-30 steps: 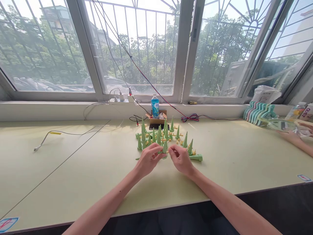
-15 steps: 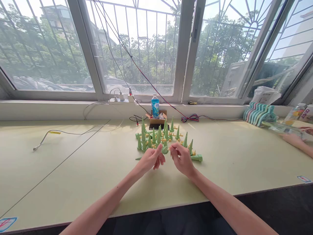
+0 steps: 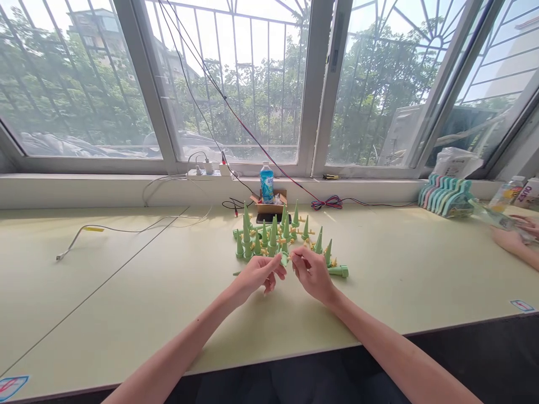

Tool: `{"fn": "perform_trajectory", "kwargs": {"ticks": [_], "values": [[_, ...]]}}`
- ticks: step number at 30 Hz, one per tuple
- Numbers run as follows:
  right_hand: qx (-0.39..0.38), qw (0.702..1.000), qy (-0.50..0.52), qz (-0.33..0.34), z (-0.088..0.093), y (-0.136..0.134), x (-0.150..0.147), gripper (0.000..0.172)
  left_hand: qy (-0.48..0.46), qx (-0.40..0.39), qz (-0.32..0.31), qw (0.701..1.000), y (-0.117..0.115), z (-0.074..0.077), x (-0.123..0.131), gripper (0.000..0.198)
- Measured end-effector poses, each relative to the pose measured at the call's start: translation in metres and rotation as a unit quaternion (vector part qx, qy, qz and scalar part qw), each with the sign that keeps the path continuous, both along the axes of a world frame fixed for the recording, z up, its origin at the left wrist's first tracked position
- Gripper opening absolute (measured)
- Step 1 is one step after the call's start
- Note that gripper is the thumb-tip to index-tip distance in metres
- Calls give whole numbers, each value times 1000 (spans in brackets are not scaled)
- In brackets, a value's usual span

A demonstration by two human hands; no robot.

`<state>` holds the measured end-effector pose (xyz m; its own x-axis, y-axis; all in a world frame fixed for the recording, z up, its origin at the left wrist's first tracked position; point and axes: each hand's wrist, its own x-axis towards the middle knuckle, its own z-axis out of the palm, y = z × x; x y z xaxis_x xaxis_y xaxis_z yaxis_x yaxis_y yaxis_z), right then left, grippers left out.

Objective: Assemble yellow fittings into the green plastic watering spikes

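Observation:
My left hand point(image 3: 261, 274) grips a green plastic watering spike point(image 3: 284, 260) between thumb and fingers, with its cap end facing right; the rest of it is hidden by the hand. Closed in a pinch, my right hand point(image 3: 312, 272) holds a small yellow valve point(image 3: 289, 258) against that end. Whether the valve sits inside the spike or only touches it, I cannot tell. Just beyond both hands, several green cone-shaped spikes point(image 3: 246, 229) stand point up, many with yellow valves sticking out sideways. Another spike point(image 3: 339, 271) lies flat beside my right hand.
Behind the spikes are a dark phone point(image 3: 273, 217), a small cardboard box point(image 3: 272, 207) and a blue bottle point(image 3: 266, 184). Cables point(image 3: 330, 202) run along the window wall. Teal hangers point(image 3: 445, 196) stand at the right, near another person's hands point(image 3: 511, 238) holding a clear plastic bag.
The spike's end has tilted to face right, and my left hand has moved slightly toward my right hand. At the far right, the other person's hands have lifted the plastic bag.

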<state>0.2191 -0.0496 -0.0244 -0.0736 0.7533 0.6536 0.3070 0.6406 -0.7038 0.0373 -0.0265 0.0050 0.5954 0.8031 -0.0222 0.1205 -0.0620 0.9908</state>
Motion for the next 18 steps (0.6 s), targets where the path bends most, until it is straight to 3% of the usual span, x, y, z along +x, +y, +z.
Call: {"fn": "perform_trajectory", "kwargs": {"ticks": [4,10,18], "values": [[-10,1000,12,6,0,0,0,25,11,33,1,999,0,-1,-1,51],[-30,999,27,21,1,0,-1,24,45,150,38,987,-3,-1,-3,39],[-40,998,32,23,-1,1,-1,24,22,203,84,975,-8,4,2,26]]}}
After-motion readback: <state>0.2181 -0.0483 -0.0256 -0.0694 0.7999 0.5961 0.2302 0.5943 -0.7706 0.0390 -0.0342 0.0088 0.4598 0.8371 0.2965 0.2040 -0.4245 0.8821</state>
